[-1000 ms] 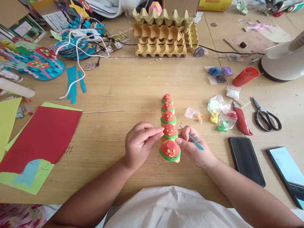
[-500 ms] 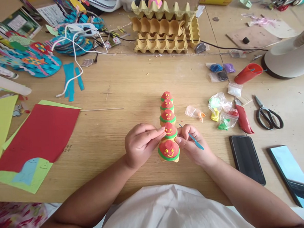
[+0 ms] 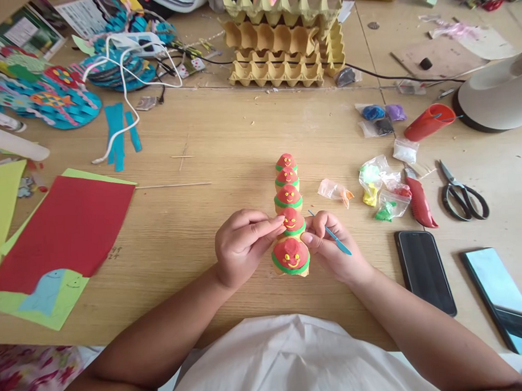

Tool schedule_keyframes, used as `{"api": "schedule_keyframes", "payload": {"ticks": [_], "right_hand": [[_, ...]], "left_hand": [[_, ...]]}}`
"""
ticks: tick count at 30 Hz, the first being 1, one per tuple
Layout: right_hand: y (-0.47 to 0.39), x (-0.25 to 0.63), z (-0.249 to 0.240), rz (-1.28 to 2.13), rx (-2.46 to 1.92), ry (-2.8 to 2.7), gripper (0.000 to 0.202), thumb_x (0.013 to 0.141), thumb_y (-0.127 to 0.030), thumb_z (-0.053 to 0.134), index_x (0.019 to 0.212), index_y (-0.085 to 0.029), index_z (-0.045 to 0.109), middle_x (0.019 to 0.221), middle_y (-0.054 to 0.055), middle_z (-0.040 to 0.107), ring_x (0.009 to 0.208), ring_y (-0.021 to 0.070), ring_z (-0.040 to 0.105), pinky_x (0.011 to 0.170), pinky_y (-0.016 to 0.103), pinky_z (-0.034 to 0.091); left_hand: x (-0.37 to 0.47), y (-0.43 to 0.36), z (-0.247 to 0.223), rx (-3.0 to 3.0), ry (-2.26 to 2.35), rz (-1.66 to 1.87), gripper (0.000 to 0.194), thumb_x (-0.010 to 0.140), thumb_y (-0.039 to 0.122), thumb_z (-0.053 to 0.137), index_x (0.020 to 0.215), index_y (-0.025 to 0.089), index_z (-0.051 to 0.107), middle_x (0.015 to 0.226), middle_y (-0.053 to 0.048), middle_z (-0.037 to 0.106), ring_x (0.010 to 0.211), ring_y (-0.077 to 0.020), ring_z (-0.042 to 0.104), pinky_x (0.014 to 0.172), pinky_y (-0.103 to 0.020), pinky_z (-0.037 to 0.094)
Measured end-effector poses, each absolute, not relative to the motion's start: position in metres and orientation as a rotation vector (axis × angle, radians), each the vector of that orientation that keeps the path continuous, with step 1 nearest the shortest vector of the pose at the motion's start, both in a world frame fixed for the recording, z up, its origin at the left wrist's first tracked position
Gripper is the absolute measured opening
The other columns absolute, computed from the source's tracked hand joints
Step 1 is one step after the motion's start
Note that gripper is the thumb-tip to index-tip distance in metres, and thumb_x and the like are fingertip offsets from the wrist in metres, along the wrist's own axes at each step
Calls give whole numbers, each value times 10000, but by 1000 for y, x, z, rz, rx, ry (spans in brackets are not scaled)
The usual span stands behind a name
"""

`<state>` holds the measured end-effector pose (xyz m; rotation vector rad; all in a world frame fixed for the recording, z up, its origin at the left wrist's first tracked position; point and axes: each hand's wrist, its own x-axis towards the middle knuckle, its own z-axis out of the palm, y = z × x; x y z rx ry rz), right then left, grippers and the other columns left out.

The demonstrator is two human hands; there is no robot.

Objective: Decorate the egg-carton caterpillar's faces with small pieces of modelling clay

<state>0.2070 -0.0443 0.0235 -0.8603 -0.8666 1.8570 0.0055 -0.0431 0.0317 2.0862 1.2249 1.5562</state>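
Note:
In the head view an egg-carton strip (image 3: 290,234) stretches away from me, its several cups capped with red clay, banded in green and given yellow smiling faces. My left hand (image 3: 245,241) is closed in a pinch, fingertips against the left side of the second-nearest cup; anything between them is hidden. My right hand (image 3: 335,244) grips the strip's right edge with the thumb. Tucked in its curled fingers is a blue plastic clay knife (image 3: 340,245), blade pointing down to the right. Beyond that hand lies a small bag with orange clay (image 3: 345,197).
To the right are bags of coloured clay (image 3: 385,211), a red-handled cutter (image 3: 421,201), scissors (image 3: 462,191), two phones (image 3: 425,272) and a red cup (image 3: 430,123). Egg cartons (image 3: 278,69) stand at the back. Red paper (image 3: 69,225) and blue strips (image 3: 115,135) lie left.
The view has shifted slightly. Both hands keep almost the same hold on the strip, and the blue clay knife stays in the right hand.

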Motion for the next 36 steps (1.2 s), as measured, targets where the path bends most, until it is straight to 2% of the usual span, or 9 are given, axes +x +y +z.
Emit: {"api": "schedule_keyframes", "payload": {"ticks": [3,6,9,16,27,36], "right_hand": [[-44,207,24,1851,-869,-866,404,823,-316,854,735,-236,468,868,-2,649,763,155,552,646,291,445],[-44,207,23,1855,-862,-862,397,825,-306,853,736,-236,473,867,-3,652,752,151,551,636,288,439],[-45,208,23,1880,-855,-843,380,831,-289,848,741,-235,483,882,-4,656,747,150,559,633,291,444],[-45,209,23,1888,-847,-829,381,831,-276,850,734,-231,484,877,-8,662,726,142,556,618,285,441],[-44,209,21,1900,-803,-822,350,852,-236,828,745,-225,495,897,-14,669,774,136,582,659,277,465],[-45,209,20,1898,-788,-840,342,862,-223,819,751,-220,496,911,-12,677,780,134,602,685,285,472]], "left_hand": [[6,-41,32,1964,1195,1528,174,901,156,754,1024,275,787,887,-3,690,751,-108,667,632,-226,540],[6,-39,31,1795,1175,1493,112,875,192,791,970,247,772,873,-7,642,676,-91,580,555,-221,471],[6,-38,31,1653,1147,1479,149,849,214,819,972,232,737,852,-2,613,658,-92,523,563,-231,448],[5,-38,34,1649,1159,1429,106,857,218,810,839,216,706,800,0,601,675,-111,535,577,-259,433],[3,-41,34,1687,1131,1382,70,880,160,776,890,222,745,825,-4,603,695,-109,543,597,-259,435],[3,-41,38,1467,1087,1279,61,863,214,804,881,227,747,827,2,601,707,-104,511,626,-243,413]]}}
